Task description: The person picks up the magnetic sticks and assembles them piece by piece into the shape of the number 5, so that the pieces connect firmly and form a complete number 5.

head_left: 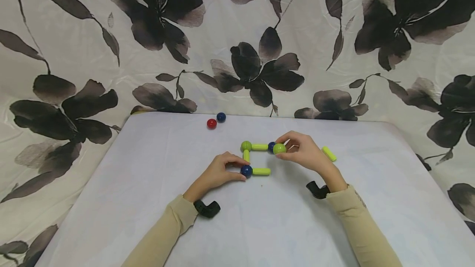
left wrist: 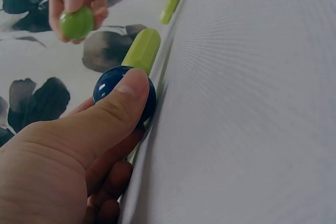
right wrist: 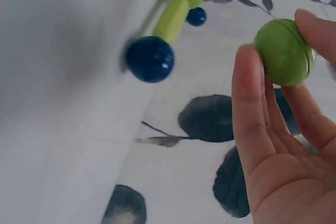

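In the head view, a U-shaped chain of lime-green rods and balls lies on the table. My left hand pinches its near blue ball between thumb and fingers; a rod extends right from that ball. Another rod runs back to a green corner ball, where a third rod leads to the far blue ball. My right hand holds a loose green ball by its fingertips. The right wrist view shows it apart from the chain's blue ball.
At the table's back edge sit a red ball and a blue ball, side by side. A loose lime-green rod lies just beyond my right wrist. Patterned floral cloth hangs behind the white table.
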### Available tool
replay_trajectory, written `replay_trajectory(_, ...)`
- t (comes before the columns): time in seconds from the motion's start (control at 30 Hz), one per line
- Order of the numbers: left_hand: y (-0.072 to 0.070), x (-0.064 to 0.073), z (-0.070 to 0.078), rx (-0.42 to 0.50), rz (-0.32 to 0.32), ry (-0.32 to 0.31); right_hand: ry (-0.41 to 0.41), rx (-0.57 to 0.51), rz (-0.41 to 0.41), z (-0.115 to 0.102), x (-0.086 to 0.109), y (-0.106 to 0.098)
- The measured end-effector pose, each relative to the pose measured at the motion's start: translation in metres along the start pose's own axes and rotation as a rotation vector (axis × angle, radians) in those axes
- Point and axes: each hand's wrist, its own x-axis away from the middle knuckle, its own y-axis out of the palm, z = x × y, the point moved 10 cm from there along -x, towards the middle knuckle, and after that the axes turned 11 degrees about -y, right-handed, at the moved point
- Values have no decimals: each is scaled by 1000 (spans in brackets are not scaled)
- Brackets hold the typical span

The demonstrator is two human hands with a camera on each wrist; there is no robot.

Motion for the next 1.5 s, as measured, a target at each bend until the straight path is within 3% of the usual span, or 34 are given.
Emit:
replay_trajectory(0.2,-4,0,-1,9,19,-13,84,-4,-52,21,10,14)
replay_trajectory(0.47,-6,0,-1,52,34,-24,66,-55,-153,33,16,35)
replay_trajectory(0.63,-6,0,-1,50,41,-25,85,-5,-202,39,16,44)
replay_trajectory(0.97,-6,-1,0,36,44,-20,102,53,-216,40,15,50)
replay_trajectory(1.27,-6,-2,-1,43,47,-23,48,122,-217,35,13,52)
replay_trajectory(1.5,-5,-2,0,41,43,-15,26,116,-216,30,12,55)
